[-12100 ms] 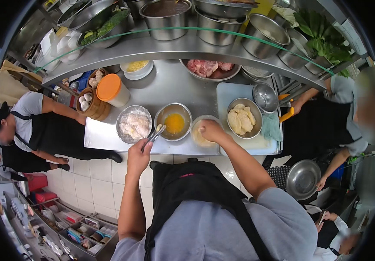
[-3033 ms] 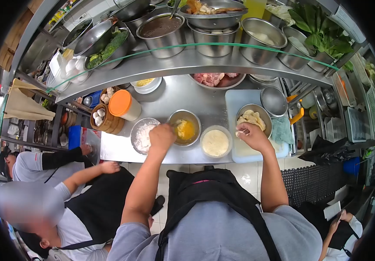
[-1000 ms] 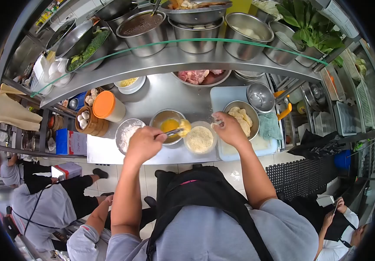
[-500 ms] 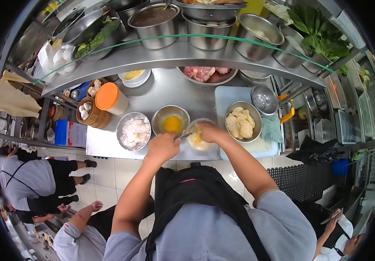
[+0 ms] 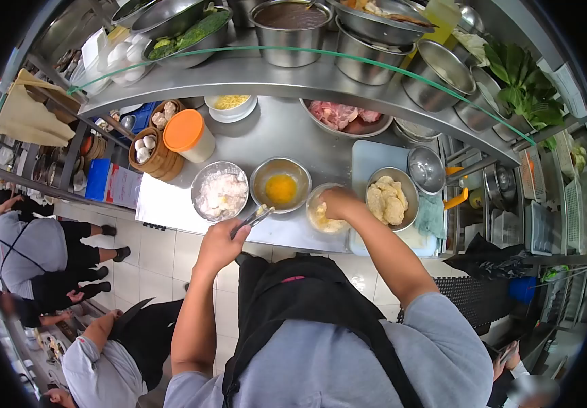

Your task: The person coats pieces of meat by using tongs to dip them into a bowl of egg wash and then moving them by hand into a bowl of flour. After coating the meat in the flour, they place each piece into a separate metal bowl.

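My left hand (image 5: 223,243) is closed around metal tongs (image 5: 251,219), whose tips sit just in front of the egg bowl with some yellowish residue on them. Beaten egg (image 5: 280,189) lies in that steel bowl (image 5: 259,178). My right hand (image 5: 338,205) reaches down into a bowl (image 5: 312,224) of pale crumbs, and its fingertips are hidden there. Left of the egg, a steel bowl holds white flour (image 5: 220,192) with lumps in it. Pale coated pieces (image 5: 387,200) fill another steel bowl to the right of my right hand.
An orange-lidded tub (image 5: 188,136) and bamboo steamers (image 5: 157,160) stand at the left. Raw meat (image 5: 341,114) sits in a bowl below the shelf (image 5: 293,78). A cutting board (image 5: 372,158) and green cloth (image 5: 431,221) are at the right. Several co-workers are behind.
My left hand has drawn the tongs left and towards me, away from the crumb bowl. My right hand stays in that bowl. The whole view has shifted slightly.
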`<action>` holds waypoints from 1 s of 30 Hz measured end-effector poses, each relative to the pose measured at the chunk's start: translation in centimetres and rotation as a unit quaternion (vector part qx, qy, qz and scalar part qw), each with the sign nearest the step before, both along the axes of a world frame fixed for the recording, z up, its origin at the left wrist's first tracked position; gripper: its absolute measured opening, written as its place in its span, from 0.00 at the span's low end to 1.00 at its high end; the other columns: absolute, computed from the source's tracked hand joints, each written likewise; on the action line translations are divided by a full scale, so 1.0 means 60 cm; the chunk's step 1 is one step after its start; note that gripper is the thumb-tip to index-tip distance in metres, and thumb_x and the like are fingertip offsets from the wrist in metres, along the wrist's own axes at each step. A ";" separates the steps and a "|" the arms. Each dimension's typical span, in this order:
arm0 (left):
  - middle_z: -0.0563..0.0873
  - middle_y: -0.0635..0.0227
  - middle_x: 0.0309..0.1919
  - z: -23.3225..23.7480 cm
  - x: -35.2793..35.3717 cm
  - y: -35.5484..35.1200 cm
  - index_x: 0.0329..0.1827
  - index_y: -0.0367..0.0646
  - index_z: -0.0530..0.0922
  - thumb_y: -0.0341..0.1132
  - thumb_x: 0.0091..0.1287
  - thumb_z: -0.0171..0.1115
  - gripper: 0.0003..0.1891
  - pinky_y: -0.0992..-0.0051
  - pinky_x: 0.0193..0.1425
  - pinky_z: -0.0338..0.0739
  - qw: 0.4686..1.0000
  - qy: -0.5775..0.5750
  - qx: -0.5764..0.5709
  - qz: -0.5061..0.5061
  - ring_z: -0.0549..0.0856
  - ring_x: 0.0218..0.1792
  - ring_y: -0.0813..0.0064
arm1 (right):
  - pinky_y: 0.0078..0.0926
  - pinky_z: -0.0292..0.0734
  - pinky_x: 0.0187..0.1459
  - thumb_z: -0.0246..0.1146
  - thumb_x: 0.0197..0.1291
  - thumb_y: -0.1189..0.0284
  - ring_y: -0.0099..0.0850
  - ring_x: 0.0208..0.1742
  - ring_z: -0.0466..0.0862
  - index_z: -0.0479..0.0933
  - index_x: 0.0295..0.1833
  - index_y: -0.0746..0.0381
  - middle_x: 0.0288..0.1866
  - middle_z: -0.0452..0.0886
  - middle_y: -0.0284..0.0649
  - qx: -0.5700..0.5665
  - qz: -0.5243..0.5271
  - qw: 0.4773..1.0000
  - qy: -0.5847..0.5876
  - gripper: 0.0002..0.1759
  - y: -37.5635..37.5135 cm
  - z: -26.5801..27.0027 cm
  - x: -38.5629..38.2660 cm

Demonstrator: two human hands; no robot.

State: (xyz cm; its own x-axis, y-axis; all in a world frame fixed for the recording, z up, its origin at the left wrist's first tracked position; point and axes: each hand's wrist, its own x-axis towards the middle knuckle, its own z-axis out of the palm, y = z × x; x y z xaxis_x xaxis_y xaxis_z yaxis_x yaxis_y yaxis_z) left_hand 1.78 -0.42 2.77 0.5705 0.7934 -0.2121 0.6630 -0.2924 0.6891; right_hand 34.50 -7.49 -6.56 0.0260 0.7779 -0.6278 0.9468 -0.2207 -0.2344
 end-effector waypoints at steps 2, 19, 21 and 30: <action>0.86 0.47 0.30 0.001 -0.007 -0.004 0.43 0.37 0.86 0.42 0.71 0.65 0.14 0.58 0.40 0.78 1.000 -0.007 0.003 0.013 0.85 0.33 0.47 | 0.45 0.81 0.61 0.64 0.54 0.73 0.44 0.62 0.85 0.83 0.63 0.52 0.62 0.85 0.46 0.088 -0.077 0.993 -0.021 0.27 -0.021 0.018 -0.008; 0.86 0.52 0.27 -0.016 0.008 -0.006 0.47 0.35 0.86 0.40 0.73 0.66 0.15 0.65 0.36 0.76 0.998 -0.056 -0.005 0.021 0.83 0.26 0.61 | 0.48 0.80 0.59 0.62 0.58 0.73 0.53 0.54 0.86 0.86 0.44 0.63 0.50 0.87 0.54 0.163 -0.107 0.973 0.124 0.11 -0.060 -0.065 -0.034; 0.86 0.52 0.28 -0.023 0.008 -0.005 0.48 0.35 0.86 0.40 0.73 0.67 0.15 0.66 0.36 0.77 0.998 -0.061 -0.001 0.015 0.83 0.26 0.61 | 0.47 0.80 0.59 0.63 0.57 0.73 0.54 0.53 0.86 0.86 0.42 0.62 0.51 0.88 0.53 0.142 -0.080 0.979 0.121 0.10 -0.053 -0.107 -0.045; 0.87 0.56 0.28 -0.028 -0.022 0.006 0.50 0.36 0.86 0.39 0.73 0.67 0.14 0.69 0.37 0.77 0.994 -0.092 0.010 0.063 0.82 0.28 0.70 | 0.44 0.75 0.67 0.66 0.53 0.71 0.50 0.66 0.80 0.81 0.60 0.60 0.62 0.82 0.56 0.217 -0.141 0.962 0.091 0.25 -0.042 -0.072 -0.014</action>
State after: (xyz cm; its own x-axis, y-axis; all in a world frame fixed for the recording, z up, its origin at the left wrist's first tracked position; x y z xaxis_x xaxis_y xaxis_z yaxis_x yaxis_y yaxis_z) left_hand 0.44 -0.04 1.10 0.4943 0.8638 -0.0974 0.5589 -0.2299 0.7967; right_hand 33.65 -10.02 -10.88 0.1948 0.9460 -0.2593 0.7978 -0.3066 -0.5191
